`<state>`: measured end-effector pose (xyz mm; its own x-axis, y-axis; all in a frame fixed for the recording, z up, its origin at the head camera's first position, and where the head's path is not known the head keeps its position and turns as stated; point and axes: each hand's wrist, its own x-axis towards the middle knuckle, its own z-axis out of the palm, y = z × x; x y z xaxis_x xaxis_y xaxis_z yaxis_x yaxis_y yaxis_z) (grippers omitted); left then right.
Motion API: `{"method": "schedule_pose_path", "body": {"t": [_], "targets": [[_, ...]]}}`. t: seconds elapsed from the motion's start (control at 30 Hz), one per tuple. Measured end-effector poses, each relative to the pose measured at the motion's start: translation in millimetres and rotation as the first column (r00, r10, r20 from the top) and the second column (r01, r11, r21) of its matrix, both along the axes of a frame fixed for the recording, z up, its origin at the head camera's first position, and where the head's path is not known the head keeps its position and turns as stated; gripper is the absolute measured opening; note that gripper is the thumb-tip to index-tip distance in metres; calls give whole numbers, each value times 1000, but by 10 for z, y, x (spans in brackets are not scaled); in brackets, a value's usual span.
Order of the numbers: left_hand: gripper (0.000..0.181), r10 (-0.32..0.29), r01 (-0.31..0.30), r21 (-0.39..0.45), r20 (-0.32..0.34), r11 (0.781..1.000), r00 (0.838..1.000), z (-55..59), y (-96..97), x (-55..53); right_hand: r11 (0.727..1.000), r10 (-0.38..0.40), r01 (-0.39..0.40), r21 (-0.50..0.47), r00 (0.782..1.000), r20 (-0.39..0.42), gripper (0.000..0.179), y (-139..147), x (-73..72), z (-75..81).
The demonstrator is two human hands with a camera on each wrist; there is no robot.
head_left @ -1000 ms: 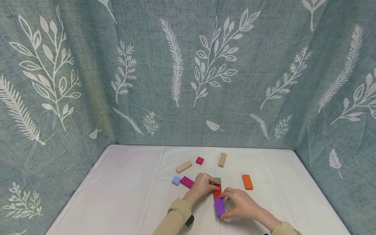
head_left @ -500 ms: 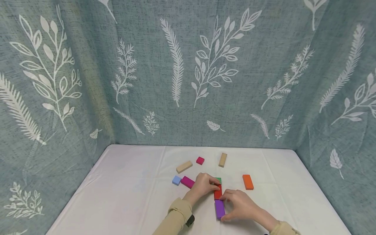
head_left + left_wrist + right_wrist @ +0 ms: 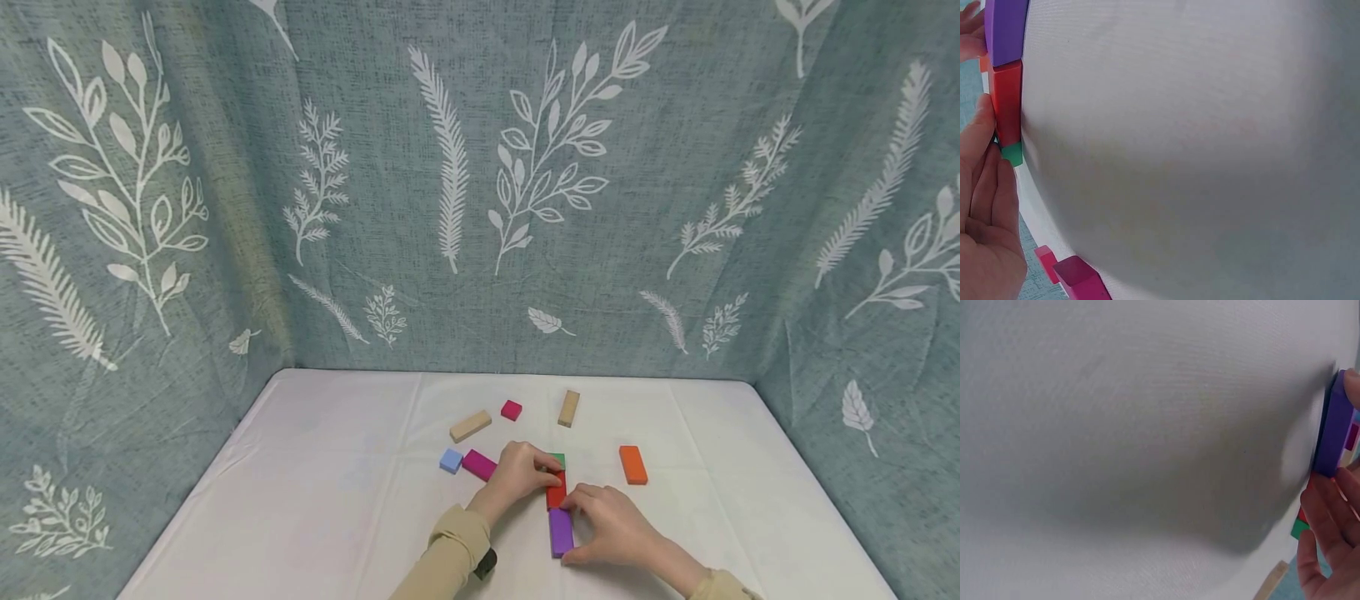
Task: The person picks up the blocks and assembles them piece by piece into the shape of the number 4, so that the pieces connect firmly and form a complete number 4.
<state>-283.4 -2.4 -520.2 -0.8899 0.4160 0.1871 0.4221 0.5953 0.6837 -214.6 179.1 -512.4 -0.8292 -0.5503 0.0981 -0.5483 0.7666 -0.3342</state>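
A purple block [image 3: 561, 533] lies in line with a red block [image 3: 556, 493], its far end touching or nearly touching the red one's near end. Beyond the red block sits a green block [image 3: 558, 458], partly covered by fingers. My right hand [image 3: 613, 525] grips the purple block by its ends, thumb at the near end and fingertips at the far end. With thumb and fingers my left hand [image 3: 516, 473] holds the red block close to where it meets the green one. In the left wrist view, the purple block [image 3: 1007, 31], red block [image 3: 1007, 103] and green block [image 3: 1012, 154] form one row.
Left of the row lie a magenta block [image 3: 478, 465] and a light blue block [image 3: 451, 461]. Farther back are a wooden block [image 3: 470, 426], a small crimson block [image 3: 512, 410] and another wooden block [image 3: 568, 408]. An orange block [image 3: 633, 465] lies to the right.
The purple block, tilted a second ago, has shifted slightly towards me and straightened into line with the red block, my right hand moving with it. My left hand stays in place.
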Motion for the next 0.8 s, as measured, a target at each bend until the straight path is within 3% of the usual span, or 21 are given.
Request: {"method": "schedule_pose_path", "body": {"t": [0.3,0.8], "targets": [[15,12,-12,-8,9,1000,1000,-10,-2,3,997,-36,37,-60,999,20,60,-21,20,-47],[15,15,-15,-3,14,1000,1000,-7,-5,16,986,-24,37,-161,996,83,64,-5,19,-88]]}}
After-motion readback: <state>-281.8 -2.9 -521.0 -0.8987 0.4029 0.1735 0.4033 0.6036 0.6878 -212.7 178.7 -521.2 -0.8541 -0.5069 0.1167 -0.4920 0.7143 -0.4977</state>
